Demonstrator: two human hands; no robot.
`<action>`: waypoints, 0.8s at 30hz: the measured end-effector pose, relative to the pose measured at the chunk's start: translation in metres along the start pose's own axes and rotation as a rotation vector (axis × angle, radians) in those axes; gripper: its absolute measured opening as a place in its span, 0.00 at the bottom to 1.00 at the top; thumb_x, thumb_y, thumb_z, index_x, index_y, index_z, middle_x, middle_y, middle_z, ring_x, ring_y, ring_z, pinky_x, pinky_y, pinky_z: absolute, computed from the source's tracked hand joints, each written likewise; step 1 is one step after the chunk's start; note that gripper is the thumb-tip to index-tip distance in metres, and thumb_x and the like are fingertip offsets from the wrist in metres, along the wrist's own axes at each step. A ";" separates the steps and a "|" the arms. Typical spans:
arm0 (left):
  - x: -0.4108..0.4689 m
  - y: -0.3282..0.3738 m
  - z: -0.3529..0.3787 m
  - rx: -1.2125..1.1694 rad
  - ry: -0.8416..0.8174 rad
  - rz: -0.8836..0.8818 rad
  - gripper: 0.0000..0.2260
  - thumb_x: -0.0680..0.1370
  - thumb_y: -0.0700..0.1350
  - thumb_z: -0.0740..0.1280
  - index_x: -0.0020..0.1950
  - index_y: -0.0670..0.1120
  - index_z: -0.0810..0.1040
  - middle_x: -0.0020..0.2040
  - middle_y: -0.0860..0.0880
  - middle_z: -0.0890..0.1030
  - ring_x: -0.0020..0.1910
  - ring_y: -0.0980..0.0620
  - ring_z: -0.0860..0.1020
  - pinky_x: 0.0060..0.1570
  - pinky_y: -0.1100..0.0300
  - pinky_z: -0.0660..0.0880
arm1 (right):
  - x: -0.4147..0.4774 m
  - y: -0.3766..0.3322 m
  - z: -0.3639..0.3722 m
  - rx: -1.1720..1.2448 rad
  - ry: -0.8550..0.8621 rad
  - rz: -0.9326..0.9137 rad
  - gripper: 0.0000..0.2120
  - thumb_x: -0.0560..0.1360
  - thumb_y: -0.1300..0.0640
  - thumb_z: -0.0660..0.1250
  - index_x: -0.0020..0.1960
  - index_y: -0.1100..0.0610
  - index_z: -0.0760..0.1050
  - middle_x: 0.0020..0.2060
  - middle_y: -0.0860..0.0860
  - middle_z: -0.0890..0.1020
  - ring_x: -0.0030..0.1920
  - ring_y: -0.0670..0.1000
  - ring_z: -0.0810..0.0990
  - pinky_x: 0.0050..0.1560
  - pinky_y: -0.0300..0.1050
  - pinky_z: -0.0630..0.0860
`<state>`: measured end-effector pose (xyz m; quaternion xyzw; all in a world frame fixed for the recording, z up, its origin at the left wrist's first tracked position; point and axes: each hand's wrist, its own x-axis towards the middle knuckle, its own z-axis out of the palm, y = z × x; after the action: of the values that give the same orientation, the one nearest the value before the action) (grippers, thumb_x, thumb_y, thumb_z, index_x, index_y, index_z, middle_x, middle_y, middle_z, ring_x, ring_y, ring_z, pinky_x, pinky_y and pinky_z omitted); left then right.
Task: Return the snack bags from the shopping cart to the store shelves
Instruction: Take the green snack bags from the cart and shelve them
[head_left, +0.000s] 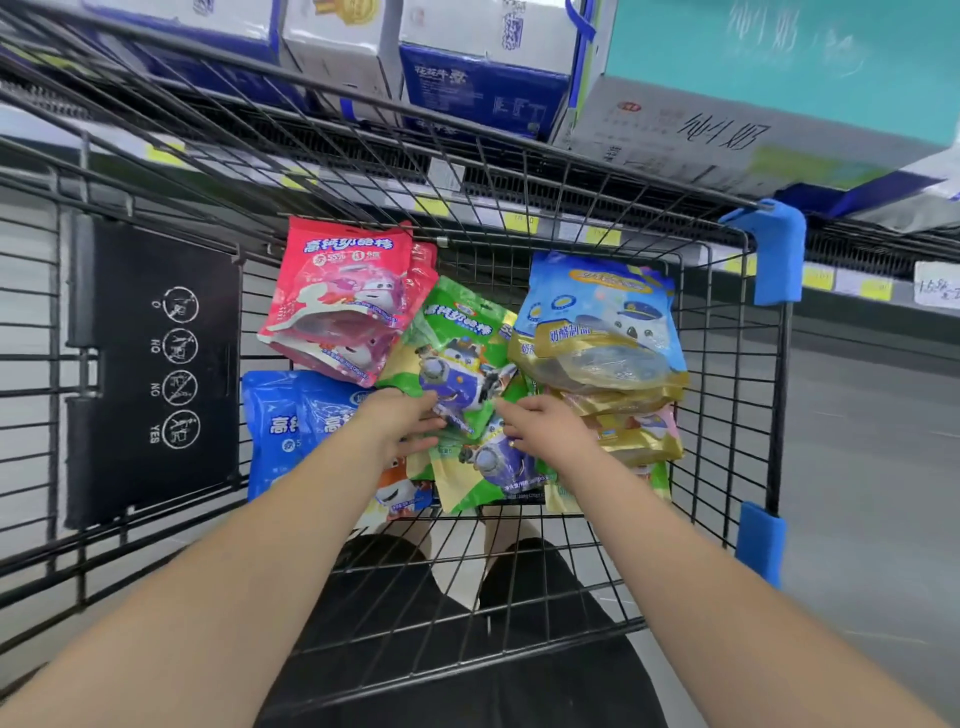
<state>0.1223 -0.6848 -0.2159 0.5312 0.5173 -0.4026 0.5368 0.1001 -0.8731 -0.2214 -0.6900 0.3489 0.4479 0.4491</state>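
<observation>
The store shelves (857, 260) run along the far side of the cart, their yellow-tagged edge just beyond the rim, with at least 4 cartons (483, 88) stacked above. On your right, the aisle floor lies open.

The shopping cart (775, 405) walls you in on all sides. It has 2 blue corner bumpers (774, 254) on the right and 1 black flap (156, 374) with 4 round symbols on the left. Bare mesh lies between the bags and you.

The snack bags crowd the basket's far end:
- At least 3 blue-and-gold bags (597, 312), stacked against the right wall.
- 2 pink bags (343, 291).
- 2 blue bags (291, 415) at the left.
- At least 2 green bags (457, 332) in the middle.
- 1 orange bag (400, 493), half buried.

Your left hand (402, 421) pinches the top green bag's lower edge. Your right hand (545, 423) touches its right corner with curled fingers. You can't tell whether it grips.
</observation>
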 end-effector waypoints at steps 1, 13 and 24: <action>-0.003 -0.004 -0.003 -0.003 -0.025 -0.020 0.05 0.81 0.41 0.66 0.53 0.41 0.71 0.51 0.45 0.80 0.53 0.48 0.80 0.54 0.47 0.80 | 0.002 0.000 0.004 0.047 -0.009 0.023 0.37 0.68 0.33 0.72 0.65 0.58 0.76 0.51 0.53 0.85 0.55 0.55 0.84 0.64 0.58 0.79; -0.031 -0.032 -0.020 -0.034 -0.308 -0.150 0.05 0.79 0.43 0.69 0.52 0.44 0.79 0.48 0.47 0.85 0.49 0.52 0.82 0.56 0.50 0.79 | -0.011 -0.013 0.033 0.704 -0.214 0.278 0.17 0.79 0.47 0.70 0.58 0.60 0.81 0.47 0.60 0.88 0.43 0.58 0.88 0.45 0.55 0.85; -0.038 -0.043 -0.046 0.418 -0.444 -0.079 0.13 0.77 0.50 0.72 0.60 0.47 0.81 0.54 0.51 0.86 0.57 0.54 0.81 0.56 0.54 0.79 | 0.004 0.013 0.039 0.470 -0.150 0.299 0.24 0.69 0.54 0.80 0.61 0.63 0.81 0.53 0.61 0.86 0.56 0.61 0.85 0.65 0.65 0.76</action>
<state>0.0693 -0.6489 -0.1801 0.5086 0.3137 -0.6269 0.4999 0.0786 -0.8417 -0.2363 -0.4731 0.5066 0.4657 0.5502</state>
